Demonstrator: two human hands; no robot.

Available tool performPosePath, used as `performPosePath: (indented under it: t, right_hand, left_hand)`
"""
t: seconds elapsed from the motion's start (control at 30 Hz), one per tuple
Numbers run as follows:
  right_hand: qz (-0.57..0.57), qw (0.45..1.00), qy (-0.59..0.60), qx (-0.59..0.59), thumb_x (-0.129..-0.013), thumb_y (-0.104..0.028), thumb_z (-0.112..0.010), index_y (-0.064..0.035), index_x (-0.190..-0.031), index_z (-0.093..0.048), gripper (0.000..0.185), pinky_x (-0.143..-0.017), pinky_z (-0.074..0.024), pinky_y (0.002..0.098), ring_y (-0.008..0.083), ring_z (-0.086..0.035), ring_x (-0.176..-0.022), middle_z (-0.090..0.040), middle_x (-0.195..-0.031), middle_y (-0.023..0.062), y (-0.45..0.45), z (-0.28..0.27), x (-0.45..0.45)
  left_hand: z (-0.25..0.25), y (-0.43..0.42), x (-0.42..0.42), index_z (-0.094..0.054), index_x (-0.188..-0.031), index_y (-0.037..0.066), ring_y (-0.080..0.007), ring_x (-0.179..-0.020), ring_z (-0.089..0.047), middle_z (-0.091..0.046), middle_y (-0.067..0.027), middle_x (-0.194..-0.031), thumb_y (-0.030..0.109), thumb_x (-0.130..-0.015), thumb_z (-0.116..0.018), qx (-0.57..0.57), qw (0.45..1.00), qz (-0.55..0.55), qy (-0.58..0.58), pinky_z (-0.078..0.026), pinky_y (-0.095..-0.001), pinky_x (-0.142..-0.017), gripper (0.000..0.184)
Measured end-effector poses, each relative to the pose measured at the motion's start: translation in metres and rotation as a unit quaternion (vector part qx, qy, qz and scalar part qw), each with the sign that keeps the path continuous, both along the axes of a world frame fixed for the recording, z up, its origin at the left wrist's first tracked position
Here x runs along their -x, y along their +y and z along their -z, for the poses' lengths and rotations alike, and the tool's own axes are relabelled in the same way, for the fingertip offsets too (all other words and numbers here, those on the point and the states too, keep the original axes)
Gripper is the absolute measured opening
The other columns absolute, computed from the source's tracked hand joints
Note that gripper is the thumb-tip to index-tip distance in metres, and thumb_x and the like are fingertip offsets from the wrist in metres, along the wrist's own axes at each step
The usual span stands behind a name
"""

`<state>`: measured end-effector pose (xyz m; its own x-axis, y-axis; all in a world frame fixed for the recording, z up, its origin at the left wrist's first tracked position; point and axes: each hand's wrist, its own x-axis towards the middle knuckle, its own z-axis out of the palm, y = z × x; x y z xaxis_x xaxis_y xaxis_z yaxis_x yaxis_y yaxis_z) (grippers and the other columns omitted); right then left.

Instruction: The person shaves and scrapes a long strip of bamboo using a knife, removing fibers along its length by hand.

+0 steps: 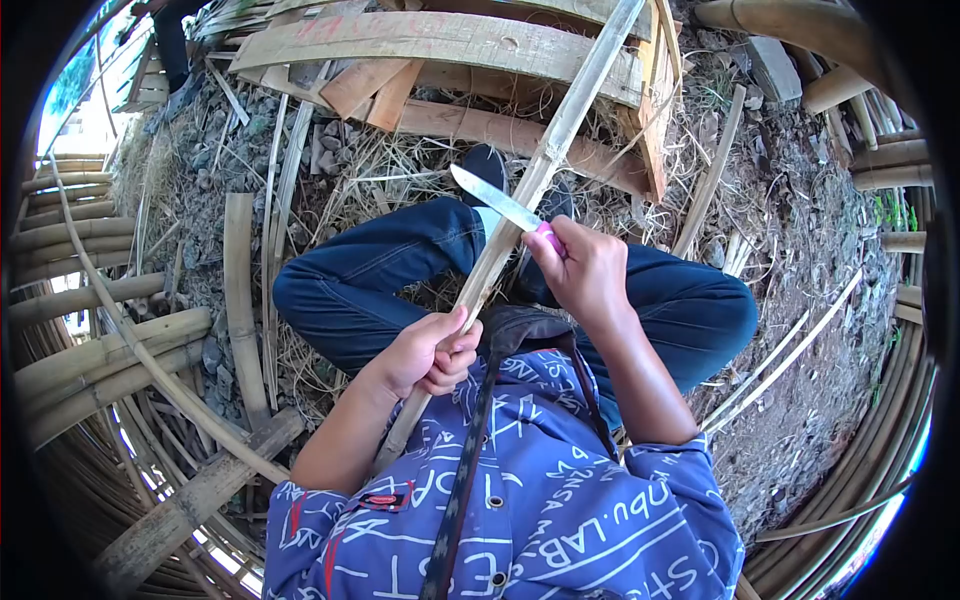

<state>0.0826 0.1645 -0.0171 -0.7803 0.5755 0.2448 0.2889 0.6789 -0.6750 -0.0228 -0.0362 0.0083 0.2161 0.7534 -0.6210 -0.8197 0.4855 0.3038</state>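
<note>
My left hand [432,352] is closed around the lower part of a long split bamboo strip [512,212]. The strip slants from beside my torso up to the top of the view, passing between my bent legs. In my right hand [588,268] is a knife [497,199] with a pink handle, fingers wrapped round it. Its blade lies across the strip and points up and to the left. The handle sits just right of the strip. Whether the edge bites into the bamboo I cannot tell.
Wooden planks [440,40] lie in front of my feet. Bamboo poles [110,360] are stacked at the left, with more poles [905,160] at the right. Shavings and thin strips [785,350] litter the stony ground. A strap [465,470] hangs across my shirt.
</note>
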Motion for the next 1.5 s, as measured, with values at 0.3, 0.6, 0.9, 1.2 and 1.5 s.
performPosePath:
  t: [0.3, 0.6, 0.9, 1.2, 1.5]
  right_hand:
    - [0.045, 0.998, -0.009, -0.048, -0.083, -0.04, -0.064, -0.0064, -0.065, -0.052, 0.04, -0.045, -0.0424, 0.0374, 0.0283, -0.057, -0.05, -0.055, -0.057, 0.0085, 0.006, 0.018, 0.011]
    - [0.063, 0.997, 0.014, -0.035, -0.084, -0.04, -0.062, -0.006, -0.066, -0.053, 0.04, -0.046, -0.0426, 0.0386, 0.0299, -0.057, -0.051, -0.055, -0.056, 0.0105, 0.004, 0.026, 0.019]
    - [0.123, 0.972, 0.097, 0.176, -0.092, -0.028, -0.051, 0.0013, -0.065, -0.05, 0.04, -0.046, -0.0375, 0.037, 0.0294, -0.048, -0.044, -0.045, -0.05, 0.0161, 0.008, 0.045, 0.029]
    - [0.029, 0.964, 0.137, 0.228, -0.093, -0.021, -0.05, 0.0014, -0.065, -0.048, 0.036, -0.043, -0.0339, 0.0313, 0.0149, -0.041, -0.043, -0.042, -0.049, 0.0093, -0.014, 0.032, 0.004]
    - [-0.012, 0.96, 0.079, 0.27, -0.093, -0.023, -0.052, 0.0017, -0.066, -0.047, 0.037, -0.044, -0.0329, 0.0325, 0.0207, -0.039, -0.042, -0.04, -0.05, 0.0113, -0.033, 0.024, -0.021]
  left_hand:
    - [0.006, -0.002, 0.0, -0.03, -0.066, 0.016, -0.0021, -0.037, -0.017, -0.022, 0.0073, -0.049, 0.052, -0.096, -0.033, 0.004, 1.0, 0.014, 0.023, -0.011, -0.0198, -0.033, 0.047]
    - [0.01, -0.001, 0.001, -0.031, -0.067, 0.017, -0.0015, -0.038, -0.017, -0.021, 0.0084, -0.051, 0.054, -0.096, -0.034, -0.008, 1.0, 0.004, 0.026, -0.012, -0.0188, -0.033, 0.047]
    - [0.025, -0.005, 0.004, -0.027, -0.065, 0.018, -0.0018, -0.035, -0.017, -0.02, 0.008, -0.047, 0.056, -0.095, -0.033, -0.044, 0.995, -0.001, -0.088, -0.014, -0.0189, -0.03, 0.049]
    - [0.01, 0.004, 0.003, -0.045, -0.081, 0.009, -0.0061, -0.036, -0.029, -0.03, 0.0035, -0.049, 0.045, -0.098, -0.036, -0.022, 0.997, -0.066, 0.034, -0.025, -0.0204, -0.029, 0.041]
    - [0.003, 0.005, 0.0, -0.044, -0.078, 0.008, -0.0035, -0.037, -0.032, -0.034, 0.0043, -0.052, 0.038, -0.099, -0.038, 0.009, 0.992, -0.05, 0.112, -0.027, -0.0192, -0.032, 0.037]
